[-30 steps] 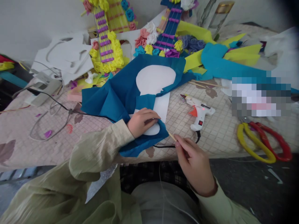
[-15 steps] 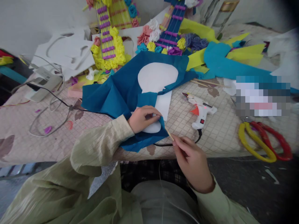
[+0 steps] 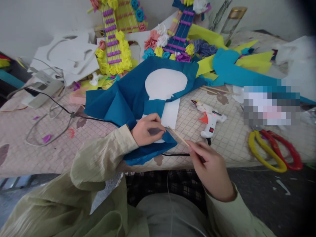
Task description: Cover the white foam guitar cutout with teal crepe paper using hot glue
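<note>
A sheet of dark blue crepe paper (image 3: 123, 98) lies in front of me with a white rounded cutout (image 3: 166, 82) on it. My left hand (image 3: 148, 130) rests on the near end, thumb and forefinger pinching the paper's edge over the white piece. In my right hand (image 3: 209, 166) is a thin wooden stick (image 3: 179, 136), held at its near end. The stick's far tip points up and left, close to my left fingertips. To the right lies a white hot glue gun (image 3: 211, 119), its nozzle aimed up and left.
Scissors with yellow and red handles (image 3: 268, 149) lie at the right edge. Behind stand a yellow paper guitar (image 3: 113, 42) and a blue one (image 3: 181, 34) with paper flowers. A power strip (image 3: 46, 90) and cables lie left. A glass bottle (image 3: 232, 24) stands at the back.
My right hand has drawn the stick a little to the right, so more of it shows and its tip is off the paper's edge. My left hand keeps its pinch on the paper.
</note>
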`<state>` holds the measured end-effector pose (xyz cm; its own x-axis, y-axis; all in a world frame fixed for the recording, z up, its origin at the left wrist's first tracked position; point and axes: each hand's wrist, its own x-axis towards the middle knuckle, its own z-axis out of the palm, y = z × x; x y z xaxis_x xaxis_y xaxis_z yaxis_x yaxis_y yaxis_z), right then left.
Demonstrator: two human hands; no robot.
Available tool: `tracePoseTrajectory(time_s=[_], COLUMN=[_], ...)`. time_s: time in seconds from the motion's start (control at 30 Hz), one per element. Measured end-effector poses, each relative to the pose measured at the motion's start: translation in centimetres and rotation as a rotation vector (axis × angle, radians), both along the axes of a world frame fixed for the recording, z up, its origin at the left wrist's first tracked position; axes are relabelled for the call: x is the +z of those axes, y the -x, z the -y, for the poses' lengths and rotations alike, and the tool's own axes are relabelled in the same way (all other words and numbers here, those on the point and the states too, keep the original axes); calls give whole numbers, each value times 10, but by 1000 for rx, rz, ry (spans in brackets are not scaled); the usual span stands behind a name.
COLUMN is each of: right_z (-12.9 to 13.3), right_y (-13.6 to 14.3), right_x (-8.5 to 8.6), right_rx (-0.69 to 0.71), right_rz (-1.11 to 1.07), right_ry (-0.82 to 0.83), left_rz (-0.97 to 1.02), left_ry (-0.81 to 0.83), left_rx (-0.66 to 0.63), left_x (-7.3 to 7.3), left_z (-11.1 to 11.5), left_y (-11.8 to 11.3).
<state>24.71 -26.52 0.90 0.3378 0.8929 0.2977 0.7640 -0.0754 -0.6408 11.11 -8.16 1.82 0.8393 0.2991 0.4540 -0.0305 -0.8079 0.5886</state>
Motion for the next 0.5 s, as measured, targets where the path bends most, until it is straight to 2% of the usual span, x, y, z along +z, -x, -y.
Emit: tracePoseTrajectory(time_s=[0.2,0.37,0.5], right_z=[-1,-3,-5], right_y=[3,2,2], right_x=[-2,1,1], right_rx=[28,12,-15], right_rz=[13,-4,5], right_ry=[0,-23,-39], left_rz=[19,11,43], left_ry=[-64,-5,42], left_rx=[-31,35,-11], left_x=[-3,0,-2], left_z=[2,2,1], left_y=[3,4,5])
